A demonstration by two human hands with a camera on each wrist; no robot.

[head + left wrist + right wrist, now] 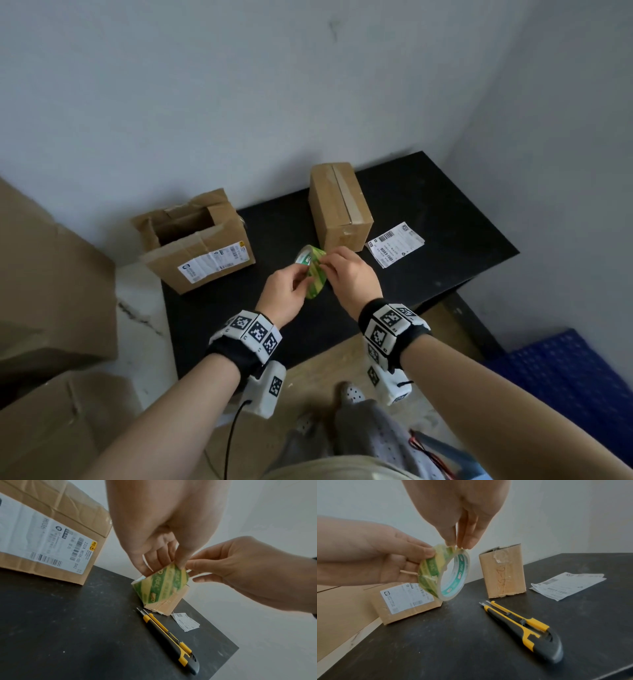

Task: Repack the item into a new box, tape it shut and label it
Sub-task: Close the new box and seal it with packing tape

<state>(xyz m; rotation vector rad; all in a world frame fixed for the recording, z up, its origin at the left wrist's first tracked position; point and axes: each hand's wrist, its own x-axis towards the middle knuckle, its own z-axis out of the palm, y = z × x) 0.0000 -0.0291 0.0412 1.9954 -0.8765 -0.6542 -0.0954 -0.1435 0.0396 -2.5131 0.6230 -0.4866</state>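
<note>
A roll of clear tape with green and yellow print (313, 270) is held above the black table (445, 212), in front of the small shut cardboard box (339, 209). My left hand (303, 277) grips the roll from the left, fingers curled round its band (443, 574). My right hand (325, 265) pinches the tape at the top of the roll with thumb and fingertips (452, 543). The old opened box (195, 240), with a white shipping label on its side, stands at the table's left edge. Loose shipping labels (395, 248) lie right of the shut box.
A yellow and black utility knife (522, 628) lies on the table below my hands, blade end toward the shut box. Large cardboard boxes (51, 291) stand on the floor at left. A blue crate (575, 370) sits at lower right. Walls close the table's far side.
</note>
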